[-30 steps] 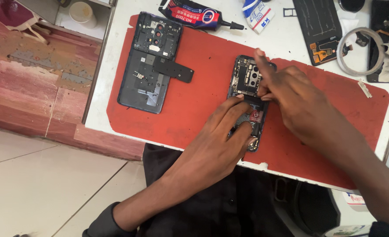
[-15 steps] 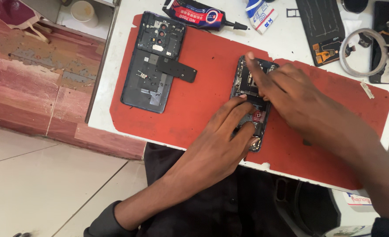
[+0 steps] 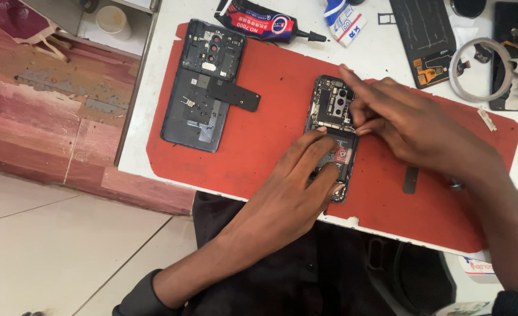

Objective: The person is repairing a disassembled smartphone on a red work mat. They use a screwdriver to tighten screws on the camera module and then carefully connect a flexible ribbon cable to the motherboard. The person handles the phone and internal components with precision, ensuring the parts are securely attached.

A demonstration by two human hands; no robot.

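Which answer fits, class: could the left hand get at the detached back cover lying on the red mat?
Probably yes: the back cover lies uncovered on the mat, with bare mat between it and the left hand, which presses on the opened phone.

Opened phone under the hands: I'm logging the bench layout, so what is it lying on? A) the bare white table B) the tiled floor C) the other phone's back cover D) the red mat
D: the opened phone lies flat on the red mat, with the left hand pressing its lower half and the right hand at its upper part; the back cover lies apart to the left.
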